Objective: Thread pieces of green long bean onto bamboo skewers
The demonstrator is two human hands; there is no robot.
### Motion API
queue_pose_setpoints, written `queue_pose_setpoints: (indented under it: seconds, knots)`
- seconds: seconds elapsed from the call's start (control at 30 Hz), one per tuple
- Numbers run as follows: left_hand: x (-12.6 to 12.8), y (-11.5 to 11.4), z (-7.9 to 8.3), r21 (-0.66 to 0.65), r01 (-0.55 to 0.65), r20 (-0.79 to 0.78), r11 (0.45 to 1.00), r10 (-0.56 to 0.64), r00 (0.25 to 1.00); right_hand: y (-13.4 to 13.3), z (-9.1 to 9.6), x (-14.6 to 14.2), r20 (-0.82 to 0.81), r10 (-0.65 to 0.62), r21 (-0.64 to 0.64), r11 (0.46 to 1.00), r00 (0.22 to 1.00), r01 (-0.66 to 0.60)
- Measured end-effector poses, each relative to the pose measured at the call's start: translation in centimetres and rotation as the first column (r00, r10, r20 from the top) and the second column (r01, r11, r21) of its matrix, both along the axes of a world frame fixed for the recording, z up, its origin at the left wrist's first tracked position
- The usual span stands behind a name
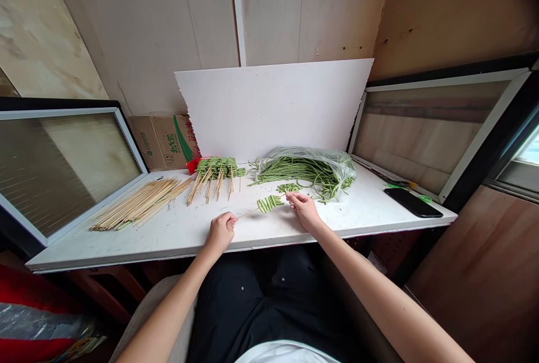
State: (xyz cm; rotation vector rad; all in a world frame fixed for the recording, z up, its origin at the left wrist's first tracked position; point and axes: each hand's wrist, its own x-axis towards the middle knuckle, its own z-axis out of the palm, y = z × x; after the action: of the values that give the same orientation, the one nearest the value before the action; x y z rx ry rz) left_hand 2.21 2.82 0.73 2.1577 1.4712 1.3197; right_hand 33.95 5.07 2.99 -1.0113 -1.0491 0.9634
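Note:
My left hand [221,233] is closed around the blunt end of a bamboo skewer [246,215] above the table's front edge. Green bean pieces [269,203] sit side by side on the skewer's far part. At its other end my right hand [304,210] pinches with thumb and forefinger by the tip; the exact contact is too small to make out. Just behind lies a small pile of cut green pieces [289,187]. Long green beans [295,169] fill an open clear plastic bag [343,166] beyond my right hand.
Bare skewers [138,203] lie in a heap on the left of the white table [168,245]. Filled bean skewers [219,166] are stacked at the back. A cardboard box [162,141] and white board [273,105] stand behind; a black phone [412,203] lies at right.

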Motion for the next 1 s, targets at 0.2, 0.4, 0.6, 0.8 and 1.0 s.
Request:
queue_pose_setpoints:
  seconds: [0.2, 0.4, 0.6, 0.8, 1.0]
  knots:
    - [-0.04, -0.07, 0.1, 0.006, -0.002, -0.011, 1.0, 0.002, 1.0, 0.1, -0.16, 0.01, -0.037, 0.025, -0.011, 1.0, 0.999, -0.026]
    - [-0.07, 0.03, -0.02, 0.03, -0.006, -0.028, 1.0, 0.007, 1.0, 0.25, -0.4, 0.12, -0.04, 0.05, -0.003, 0.999, 0.998, -0.05]
    - [-0.04, -0.13, 0.2, 0.02, -0.004, -0.022, 1.0, 0.005, 1.0, 0.28, -0.5, 0.16, -0.028, 0.056, 0.001, 0.998, 0.998, -0.056]
    - [0.03, -0.34, 0.45, 0.018, 0.002, -0.018, 1.0, -0.002, 1.0, -0.02, -0.16, -0.02, -0.033, 0.054, -0.02, 0.998, 0.998, -0.055]
    - [-0.04, -0.32, 0.41, 0.028, 0.01, -0.023, 1.0, -0.009, 1.0, -0.12, 0.19, -0.08, -0.045, 0.049, -0.028, 0.998, 0.998, -0.05]
